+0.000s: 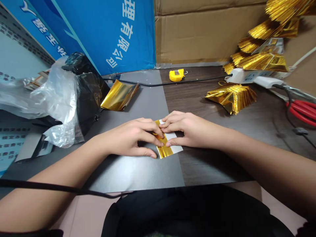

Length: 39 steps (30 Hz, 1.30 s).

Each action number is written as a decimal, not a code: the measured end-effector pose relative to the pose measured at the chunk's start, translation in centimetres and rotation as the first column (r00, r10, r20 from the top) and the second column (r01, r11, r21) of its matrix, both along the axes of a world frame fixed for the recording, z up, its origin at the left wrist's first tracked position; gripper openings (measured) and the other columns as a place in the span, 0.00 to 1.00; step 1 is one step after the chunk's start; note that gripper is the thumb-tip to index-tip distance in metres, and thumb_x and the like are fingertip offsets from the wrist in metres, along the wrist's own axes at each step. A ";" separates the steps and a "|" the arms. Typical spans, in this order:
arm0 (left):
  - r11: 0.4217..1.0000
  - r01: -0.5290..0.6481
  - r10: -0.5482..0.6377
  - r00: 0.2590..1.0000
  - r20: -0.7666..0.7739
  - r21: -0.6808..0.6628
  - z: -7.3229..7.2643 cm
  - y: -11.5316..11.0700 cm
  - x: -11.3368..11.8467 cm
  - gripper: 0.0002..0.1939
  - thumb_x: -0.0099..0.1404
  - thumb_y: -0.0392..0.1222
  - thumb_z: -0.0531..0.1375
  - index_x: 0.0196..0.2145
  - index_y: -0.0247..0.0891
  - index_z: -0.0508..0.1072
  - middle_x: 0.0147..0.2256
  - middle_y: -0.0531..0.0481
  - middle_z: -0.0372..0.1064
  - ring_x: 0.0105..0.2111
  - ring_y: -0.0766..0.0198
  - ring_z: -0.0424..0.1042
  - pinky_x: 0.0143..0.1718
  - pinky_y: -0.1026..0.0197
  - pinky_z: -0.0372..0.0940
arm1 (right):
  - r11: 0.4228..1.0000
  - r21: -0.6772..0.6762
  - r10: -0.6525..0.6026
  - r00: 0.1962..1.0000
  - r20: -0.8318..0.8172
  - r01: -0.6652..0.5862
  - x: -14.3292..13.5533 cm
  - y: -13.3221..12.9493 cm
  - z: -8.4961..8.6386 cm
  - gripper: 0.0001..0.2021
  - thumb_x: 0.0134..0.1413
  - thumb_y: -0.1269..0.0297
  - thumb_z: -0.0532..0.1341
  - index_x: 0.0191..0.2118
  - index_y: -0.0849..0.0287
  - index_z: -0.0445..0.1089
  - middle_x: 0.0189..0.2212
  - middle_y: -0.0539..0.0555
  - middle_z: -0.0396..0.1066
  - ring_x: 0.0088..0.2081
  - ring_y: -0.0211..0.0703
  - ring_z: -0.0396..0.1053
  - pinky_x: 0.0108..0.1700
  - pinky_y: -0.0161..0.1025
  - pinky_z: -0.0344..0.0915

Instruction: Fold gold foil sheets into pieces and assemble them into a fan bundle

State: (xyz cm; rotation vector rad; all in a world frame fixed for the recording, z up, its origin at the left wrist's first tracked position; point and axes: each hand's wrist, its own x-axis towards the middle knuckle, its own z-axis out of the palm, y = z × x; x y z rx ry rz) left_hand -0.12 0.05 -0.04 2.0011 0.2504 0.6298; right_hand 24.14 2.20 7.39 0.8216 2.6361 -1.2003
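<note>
A sheet of gold foil paper (165,151) lies on the table between my hands, partly folded, with a white strip showing along its right side. My left hand (138,135) rests palm down at the sheet's left side, fingers stretched onto the gold part and thumb apart near its lower left edge. From the right, my right hand (187,128) touches the white strip and the fold with its fingertips, thumb spread away from the fingers. Both hands' fingers cover the sheet's upper part. Farther back on the left lies a stack of gold foil sheets (119,95).
Folded gold foil pieces (233,97) lie at the right, with more fanned ones (261,61) piled behind. A yellow tape measure (176,75) sits at the back. Power plugs (247,76) and red cable (302,112) are far right; a plastic bag (58,98) is left.
</note>
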 end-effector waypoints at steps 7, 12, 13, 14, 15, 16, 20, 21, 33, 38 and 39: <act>1.000 0.006 -0.006 1.000 -0.023 -0.013 0.0 0.0 -0.1 0.15 0.67 0.48 0.66 0.48 0.40 0.79 0.50 0.43 0.73 0.50 0.58 0.71 0.55 0.56 0.63 | 1.000 0.001 -0.002 0.999 -0.032 0.002 0.0 0.0 -0.2 0.15 0.60 0.58 0.68 0.50 0.59 0.79 0.48 0.57 0.78 0.51 0.51 0.71 0.55 0.46 0.67; 1.000 0.006 -0.006 1.000 -0.007 -0.017 0.0 -0.1 0.0 0.14 0.66 0.47 0.67 0.47 0.40 0.80 0.49 0.43 0.74 0.50 0.59 0.71 0.55 0.57 0.63 | 1.000 -0.011 -0.003 1.000 -0.006 0.003 -0.1 0.0 0.0 0.15 0.59 0.58 0.68 0.49 0.58 0.79 0.48 0.56 0.78 0.52 0.51 0.71 0.55 0.45 0.66; 1.000 0.008 -0.008 1.000 -0.005 -0.020 0.0 -0.1 0.0 0.14 0.66 0.47 0.67 0.47 0.40 0.80 0.50 0.44 0.74 0.50 0.59 0.71 0.54 0.57 0.63 | 1.000 -0.012 -0.002 1.000 -0.005 0.002 -0.1 0.0 0.1 0.15 0.59 0.58 0.68 0.49 0.58 0.79 0.48 0.56 0.78 0.52 0.51 0.71 0.55 0.45 0.66; 1.000 0.010 -0.011 1.000 -0.003 -0.024 0.0 0.0 0.0 0.14 0.66 0.47 0.67 0.47 0.40 0.80 0.50 0.44 0.74 0.50 0.59 0.71 0.54 0.57 0.63 | 1.000 -0.014 -0.002 1.000 -0.007 0.002 -0.1 0.0 0.1 0.15 0.59 0.58 0.68 0.49 0.58 0.79 0.48 0.56 0.78 0.52 0.51 0.71 0.55 0.45 0.66; 0.999 0.014 -0.014 1.000 0.001 -0.029 0.0 0.0 0.1 0.14 0.65 0.46 0.67 0.47 0.39 0.80 0.50 0.44 0.74 0.50 0.59 0.71 0.55 0.57 0.63 | 1.000 -0.016 -0.003 1.000 -0.010 0.003 -0.1 0.0 0.1 0.15 0.59 0.58 0.68 0.49 0.58 0.79 0.47 0.56 0.78 0.52 0.51 0.71 0.55 0.45 0.67; 0.999 0.016 -0.016 1.000 0.003 -0.035 0.0 0.0 0.1 0.14 0.66 0.46 0.67 0.47 0.39 0.80 0.50 0.44 0.74 0.51 0.59 0.71 0.55 0.57 0.63 | 1.000 -0.015 -0.007 1.000 -0.009 0.007 -0.1 0.0 0.0 0.15 0.60 0.58 0.68 0.49 0.58 0.79 0.47 0.56 0.78 0.52 0.51 0.71 0.55 0.45 0.67; 0.999 0.028 -0.027 1.000 0.009 -0.046 0.0 0.0 0.0 0.14 0.65 0.45 0.68 0.47 0.39 0.80 0.49 0.46 0.75 0.52 0.58 0.71 0.58 0.57 0.63 | 0.999 -0.002 -0.038 0.999 -0.019 0.038 0.0 -0.1 -0.2 0.17 0.58 0.58 0.69 0.49 0.61 0.78 0.50 0.58 0.76 0.52 0.50 0.71 0.55 0.46 0.67; 0.999 0.030 -0.030 0.999 0.011 -0.045 0.0 0.0 0.0 0.14 0.65 0.45 0.68 0.47 0.39 0.80 0.49 0.46 0.76 0.52 0.59 0.71 0.58 0.57 0.62 | 0.999 -0.002 -0.042 0.999 -0.022 0.042 0.1 -0.1 -0.2 0.18 0.58 0.58 0.69 0.51 0.62 0.77 0.51 0.58 0.76 0.53 0.50 0.71 0.56 0.46 0.67; 0.999 0.034 -0.030 0.991 -0.131 0.031 0.9 0.1 -0.7 0.16 0.68 0.50 0.64 0.49 0.41 0.80 0.52 0.45 0.73 0.55 0.57 0.70 0.58 0.56 0.61 | 0.999 -0.032 0.002 0.998 0.062 0.001 -0.1 -0.2 0.1 0.18 0.62 0.58 0.66 0.55 0.60 0.76 0.56 0.59 0.73 0.59 0.54 0.65 0.62 0.51 0.64; 0.996 0.016 0.006 0.966 -0.259 0.085 1.1 0.6 -1.8 0.16 0.69 0.53 0.63 0.50 0.47 0.80 0.49 0.45 0.71 0.48 0.58 0.70 0.51 0.57 0.62 | 1.000 -0.019 0.016 0.995 0.103 -0.015 -0.2 -0.2 0.2 0.19 0.62 0.58 0.66 0.55 0.62 0.76 0.55 0.62 0.73 0.59 0.55 0.65 0.61 0.53 0.65; 0.995 0.005 0.022 0.961 -0.277 0.099 1.0 0.7 -1.9 0.16 0.69 0.53 0.63 0.50 0.47 0.80 0.48 0.45 0.71 0.47 0.58 0.70 0.51 0.58 0.62 | 1.000 -0.020 0.020 0.994 0.103 -0.018 -0.2 -0.2 0.1 0.19 0.62 0.58 0.66 0.55 0.63 0.76 0.55 0.62 0.72 0.59 0.55 0.65 0.61 0.52 0.65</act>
